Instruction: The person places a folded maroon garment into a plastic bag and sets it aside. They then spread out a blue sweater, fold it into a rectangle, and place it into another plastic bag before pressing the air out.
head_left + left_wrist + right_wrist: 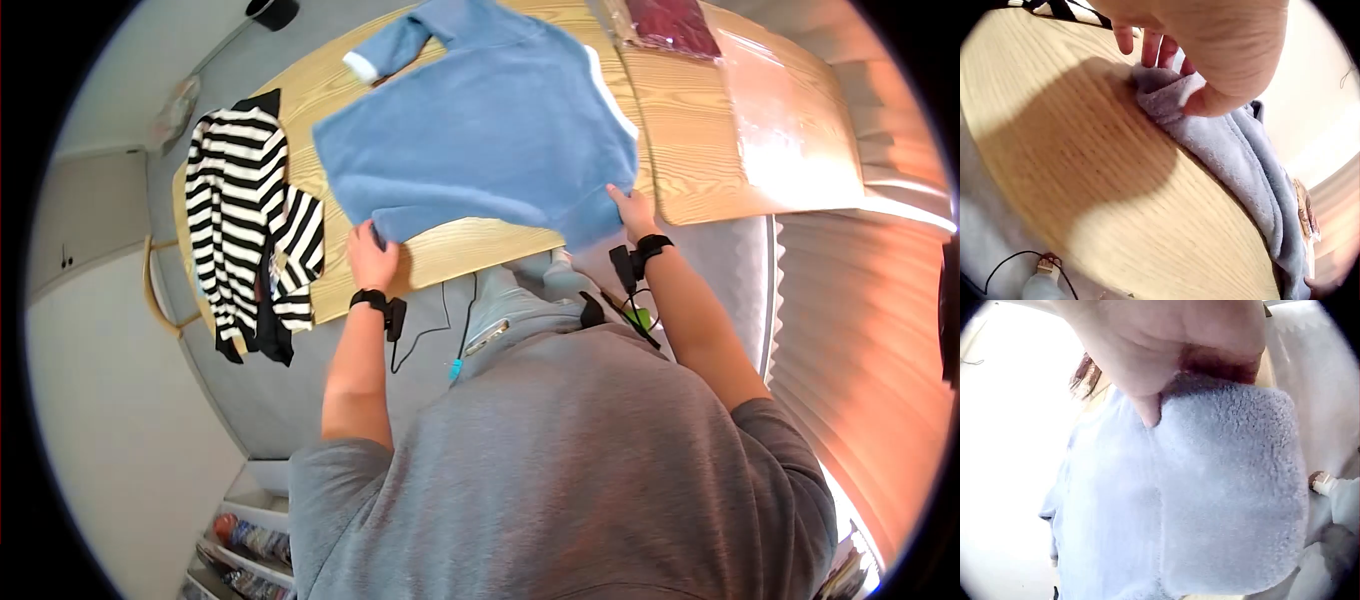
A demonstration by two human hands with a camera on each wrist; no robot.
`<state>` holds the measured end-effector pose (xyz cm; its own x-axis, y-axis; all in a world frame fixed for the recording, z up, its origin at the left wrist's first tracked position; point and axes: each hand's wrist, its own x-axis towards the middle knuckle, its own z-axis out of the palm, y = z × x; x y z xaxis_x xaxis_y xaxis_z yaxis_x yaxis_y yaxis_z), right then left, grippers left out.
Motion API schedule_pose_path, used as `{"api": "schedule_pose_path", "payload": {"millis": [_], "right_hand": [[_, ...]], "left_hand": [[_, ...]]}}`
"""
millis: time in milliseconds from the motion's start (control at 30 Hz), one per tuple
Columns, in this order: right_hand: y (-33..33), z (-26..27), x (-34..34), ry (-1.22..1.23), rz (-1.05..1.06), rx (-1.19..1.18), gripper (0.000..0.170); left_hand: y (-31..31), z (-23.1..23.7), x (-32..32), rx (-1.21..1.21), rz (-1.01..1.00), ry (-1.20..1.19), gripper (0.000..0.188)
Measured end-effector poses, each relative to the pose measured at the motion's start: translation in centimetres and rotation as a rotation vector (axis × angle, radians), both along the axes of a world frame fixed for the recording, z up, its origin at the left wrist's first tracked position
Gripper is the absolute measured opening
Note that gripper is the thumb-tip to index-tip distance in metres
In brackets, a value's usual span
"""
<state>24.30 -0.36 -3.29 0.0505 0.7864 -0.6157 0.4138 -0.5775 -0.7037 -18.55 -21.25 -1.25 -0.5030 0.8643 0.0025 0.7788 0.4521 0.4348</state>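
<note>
A blue fleece pullover (480, 125) with white cuffs lies spread over the wooden table. At its near left corner my left hand (373, 258) pinches the fabric, and the left wrist view shows thumb and fingers on either side of a bunched fold (1166, 94). My right hand (634, 212) grips the near right part, its thumb on top of the cloth. Seen from the right wrist, the plush flap (1229, 487) hangs down below that hand (1191, 350). In the head view this part reaches past the table's front edge.
A black-and-white striped top (238, 220) lies at the table's left end. At the back right are a dark red garment in clear plastic (672, 25) and a shiny clear bag (775, 110). Cables (430, 330) hang near the front edge, and a chair (158, 290) stands left.
</note>
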Motion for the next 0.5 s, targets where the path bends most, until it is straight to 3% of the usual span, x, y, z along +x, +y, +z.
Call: {"api": "schedule_pose_path", "payload": {"millis": [133, 200, 267, 300, 333, 400, 433, 500], "right_hand": [[0.4, 1.6, -1.4, 0.214, -0.077, -0.046, 0.051], [0.6, 2.8, -0.9, 0.273, -0.073, -0.072, 0.050], [0.7, 4.8, -0.9, 0.299, -0.100, -0.113, 0.050], [0.7, 5.5, -1.0, 0.346, -0.131, -0.130, 0.050], [0.8, 6.0, -0.9, 0.393, -0.161, -0.149, 0.049], [1.3, 7.0, -0.7, 0.381, -0.157, -0.170, 0.049], [1.4, 7.2, -0.6, 0.376, -0.162, -0.196, 0.048], [1.8, 4.9, 0.7, 0.392, -0.146, -0.169, 0.047]], "left_hand": [[0.1, 1.1, 1.0, -0.017, 0.052, -0.009, 0.072], [0.5, 0.9, 1.1, 0.009, 0.103, -0.003, 0.072], [1.1, -1.1, 0.2, 0.070, 0.210, -0.186, 0.063], [1.4, -2.1, -0.5, 0.072, 0.252, -0.353, 0.042], [1.2, -1.9, -0.8, 0.076, 0.257, -0.358, 0.042], [0.9, 0.1, -1.1, 0.212, 0.060, -0.490, 0.021], [0.3, 1.6, -1.0, 0.240, -0.022, -0.391, 0.016], [-2.5, 1.7, -1.5, 0.226, -0.055, -0.363, 0.019]]}}
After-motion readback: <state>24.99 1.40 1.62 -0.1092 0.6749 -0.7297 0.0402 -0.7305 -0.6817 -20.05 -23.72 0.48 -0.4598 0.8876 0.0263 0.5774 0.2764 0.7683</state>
